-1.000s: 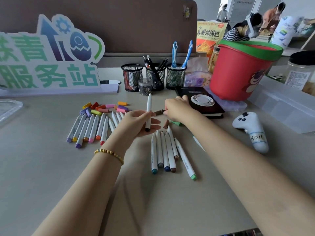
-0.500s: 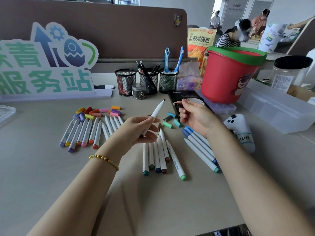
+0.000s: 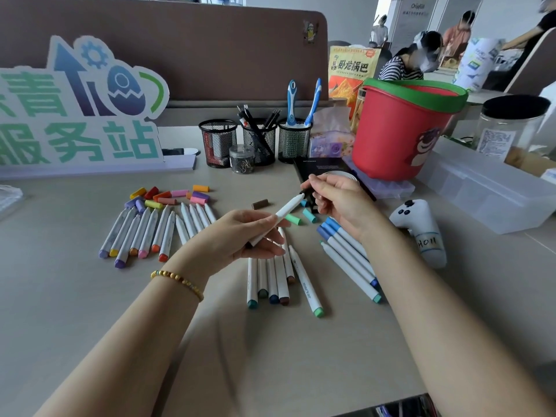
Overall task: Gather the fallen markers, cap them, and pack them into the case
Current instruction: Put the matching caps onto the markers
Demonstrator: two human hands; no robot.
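My left hand (image 3: 240, 239) holds a white marker (image 3: 285, 210) that points up and to the right. My right hand (image 3: 337, 200) pinches a black cap (image 3: 308, 194) right at the marker's tip. Several white markers (image 3: 141, 233) with coloured ends lie in a row at the left, with loose coloured caps (image 3: 171, 195) behind them. More markers (image 3: 278, 281) lie under my left hand, and blue and green ones (image 3: 349, 257) lie under my right wrist. A brown cap (image 3: 260, 203) and green caps (image 3: 293, 219) lie loose between my hands.
Three mesh pen cups (image 3: 258, 141) stand at the back, next to a red bucket (image 3: 400, 133). A clear plastic box (image 3: 487, 188) sits at the right, a white controller (image 3: 421, 227) near my right arm. A large sign (image 3: 78, 115) stands at the back left.
My right hand picked up a black cap and brought it to the marker's tip. My left hand tilted the marker from upright toward the right.
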